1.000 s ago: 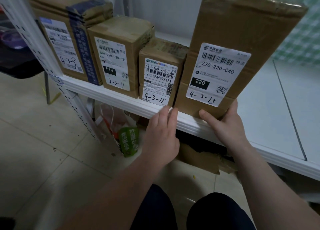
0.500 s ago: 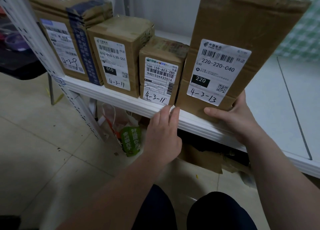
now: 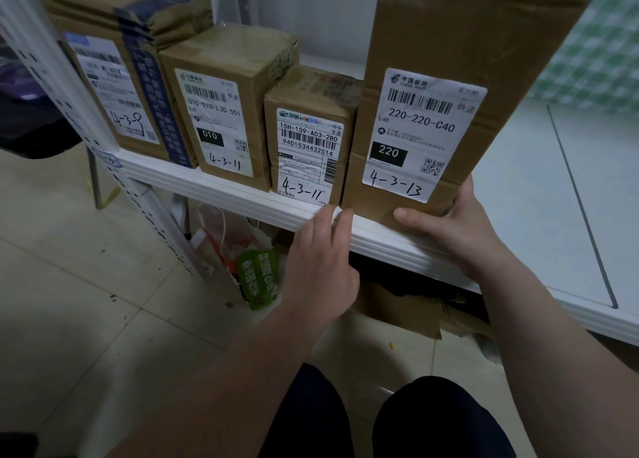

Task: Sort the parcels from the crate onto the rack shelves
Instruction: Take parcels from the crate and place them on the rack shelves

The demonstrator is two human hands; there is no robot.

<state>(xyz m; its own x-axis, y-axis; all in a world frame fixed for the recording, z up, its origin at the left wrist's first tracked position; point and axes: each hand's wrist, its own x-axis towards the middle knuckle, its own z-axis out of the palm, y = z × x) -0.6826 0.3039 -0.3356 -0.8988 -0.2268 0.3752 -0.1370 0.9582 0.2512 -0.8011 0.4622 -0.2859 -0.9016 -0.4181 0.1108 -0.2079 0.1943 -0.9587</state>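
Tall parcel (image 3: 466, 60): stood upright on the white shelf (image 3: 221, 189), last on the right of the row, label "4-3-13" faced forward.
Right hand (image 3: 460, 229): clamped on the tall parcel's lower right corner, thumb laid across the front bottom edge, fingers hidden behind the side.
Left hand (image 3: 321, 267): fingers kept straight and close together, tips laid on the shelf's front lip just below the small parcel (image 3: 311, 146).
Row: small parcel pressed against the tall one; middle parcel (image 3: 224, 112) and end parcel (image 3: 114, 77) lined up leftward.
Below: green bag (image 3: 257, 278) seen under the shelf.
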